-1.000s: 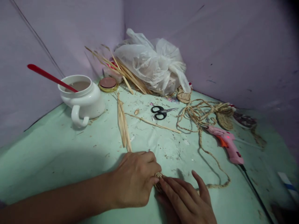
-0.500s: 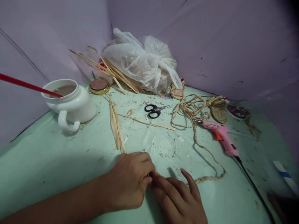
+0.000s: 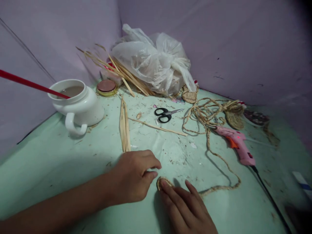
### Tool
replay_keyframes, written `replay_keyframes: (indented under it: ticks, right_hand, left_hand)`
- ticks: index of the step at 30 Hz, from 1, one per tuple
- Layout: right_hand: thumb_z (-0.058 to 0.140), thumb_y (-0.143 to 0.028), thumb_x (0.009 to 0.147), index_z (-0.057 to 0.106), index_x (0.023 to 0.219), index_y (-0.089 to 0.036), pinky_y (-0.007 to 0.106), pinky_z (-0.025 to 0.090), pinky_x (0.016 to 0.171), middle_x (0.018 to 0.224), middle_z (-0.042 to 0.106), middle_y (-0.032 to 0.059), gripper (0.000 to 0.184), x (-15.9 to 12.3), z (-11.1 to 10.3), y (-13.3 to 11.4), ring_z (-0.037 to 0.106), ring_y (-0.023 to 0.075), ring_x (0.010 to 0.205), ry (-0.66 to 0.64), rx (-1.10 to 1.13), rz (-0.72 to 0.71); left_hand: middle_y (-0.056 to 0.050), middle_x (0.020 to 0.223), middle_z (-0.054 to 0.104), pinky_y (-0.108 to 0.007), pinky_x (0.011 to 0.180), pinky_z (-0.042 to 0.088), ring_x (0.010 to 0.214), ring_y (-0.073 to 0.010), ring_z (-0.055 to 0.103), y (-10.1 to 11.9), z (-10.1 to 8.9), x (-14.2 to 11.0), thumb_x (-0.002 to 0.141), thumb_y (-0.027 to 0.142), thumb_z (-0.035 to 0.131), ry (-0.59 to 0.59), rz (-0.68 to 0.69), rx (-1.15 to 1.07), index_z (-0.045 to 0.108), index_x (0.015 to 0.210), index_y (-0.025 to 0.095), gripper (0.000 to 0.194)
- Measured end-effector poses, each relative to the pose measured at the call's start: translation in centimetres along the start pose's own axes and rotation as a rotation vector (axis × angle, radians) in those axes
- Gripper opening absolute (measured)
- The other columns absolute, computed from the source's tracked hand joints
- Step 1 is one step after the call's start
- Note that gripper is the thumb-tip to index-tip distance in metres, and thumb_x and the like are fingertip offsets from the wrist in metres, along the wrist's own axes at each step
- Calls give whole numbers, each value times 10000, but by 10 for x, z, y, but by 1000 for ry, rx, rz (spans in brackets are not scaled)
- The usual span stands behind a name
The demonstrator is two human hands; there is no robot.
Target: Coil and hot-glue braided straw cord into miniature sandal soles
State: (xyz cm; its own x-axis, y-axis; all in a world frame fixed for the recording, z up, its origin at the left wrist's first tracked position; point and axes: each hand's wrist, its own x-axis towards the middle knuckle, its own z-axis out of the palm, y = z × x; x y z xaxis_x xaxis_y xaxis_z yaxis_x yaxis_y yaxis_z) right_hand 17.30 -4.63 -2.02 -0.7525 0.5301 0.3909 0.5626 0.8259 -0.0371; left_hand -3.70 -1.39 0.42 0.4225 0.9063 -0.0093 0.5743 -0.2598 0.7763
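Note:
My left hand (image 3: 137, 174) hovers just left of a small coil of braided straw, its thumb and forefinger apart and nothing between them. The coil (image 3: 161, 182) is in my right hand (image 3: 186, 208), whose fingers lie over it and hide most of it; the thumb is out of sight. From under that hand the braided cord (image 3: 220, 188) curves right and up to a loose tangle (image 3: 198, 112). Beyond my left hand lie flat dry straw strips (image 3: 123, 126), their near ends meeting its back edge.
Black-handled scissors (image 3: 165, 114) lie mid-table. A pink glue gun (image 3: 235, 141) rests at right, its black cable (image 3: 268, 195) trailing forward. At left stands a white pot (image 3: 91, 109) with a red stick (image 3: 31, 84). A plastic bag (image 3: 156, 61) sits at the back, beside a round tin (image 3: 107, 87).
My left hand has let go of the coil and moved slightly up and left, its fingers parting. My right hand stays on the coil. The whole view has shifted a little.

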Motion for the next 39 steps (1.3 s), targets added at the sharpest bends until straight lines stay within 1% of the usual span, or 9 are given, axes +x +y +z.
replay_keyframes:
  ticks: [4, 9, 13, 17, 25, 28, 33, 36, 39]
  right_hand:
    - [479, -146, 885, 644, 1034, -231, 367, 417, 1013, 1052, 709, 37, 238, -5, -1, -8, 658, 167, 924, 82, 45, 110]
    - [558, -134, 834, 633, 897, -231, 489, 322, 1048, 886, 685, 29, 138, -16, -12, -8, 647, 171, 808, 226, 103, 318]
    - [636, -149, 786, 639, 930, -195, 475, 299, 1044, 904, 686, 51, 151, -27, -24, 1, 619, 197, 835, 227, 136, 366]
    - [626, -199, 822, 668, 848, -213, 446, 314, 1032, 806, 721, -3, 52, -27, -23, 4, 620, 177, 774, 327, 210, 446]
    - [581, -159, 852, 673, 895, -198, 392, 428, 959, 822, 735, -16, 109, -34, -16, 9, 661, 141, 715, 229, 206, 361]
    - [545, -163, 881, 674, 907, -200, 385, 406, 981, 828, 739, -19, 137, -35, -15, 9, 665, 141, 725, 203, 196, 345]
    - [564, -169, 871, 676, 899, -197, 393, 413, 976, 814, 735, -10, 118, -32, -18, 8, 668, 146, 721, 199, 213, 355]
    - [575, -184, 859, 653, 926, -206, 360, 472, 907, 821, 726, -3, 105, -28, -28, 16, 659, 143, 728, 177, 288, 382]
    - [486, -107, 862, 627, 1026, -188, 336, 510, 745, 930, 708, 53, 230, -19, -41, 34, 624, 179, 823, 121, 310, 436]
  left_hand:
    - [-40, 899, 622, -284, 703, 451, 826, -183, 586, 8, 4, -3, 801, 202, 548, -120, 85, 116, 620, 925, 201, 144]
    - [-43, 964, 593, -325, 726, 458, 862, -204, 571, 13, 8, -4, 772, 234, 599, -116, 47, 191, 594, 970, 220, 198]
    - [-48, 1022, 574, -366, 759, 455, 911, -220, 552, 17, 14, -3, 714, 208, 663, -97, 44, 215, 570, 1013, 219, 314]
    - [-47, 1019, 563, -401, 778, 440, 927, -233, 524, 26, 19, 1, 692, 182, 674, -160, 36, 264, 572, 985, 215, 312]
    - [-13, 872, 556, -315, 679, 426, 803, -172, 525, 24, 16, 7, 755, 113, 588, -179, 18, 213, 580, 849, 207, 133]
    - [-21, 855, 556, -320, 645, 418, 770, -178, 515, 20, 18, 4, 794, 137, 544, -153, 100, 252, 577, 873, 206, 110]
    - [-58, 888, 581, -338, 643, 443, 768, -200, 523, 17, 25, -3, 799, 63, 411, -69, 314, 384, 537, 919, 192, 216]
    - [-70, 928, 587, -335, 651, 458, 799, -205, 541, 17, 25, -3, 825, 85, 386, -52, 314, 385, 520, 904, 199, 192]
    - [-63, 949, 582, -325, 674, 473, 815, -199, 549, 16, 23, -2, 837, 103, 406, -82, 286, 351, 513, 951, 204, 186]
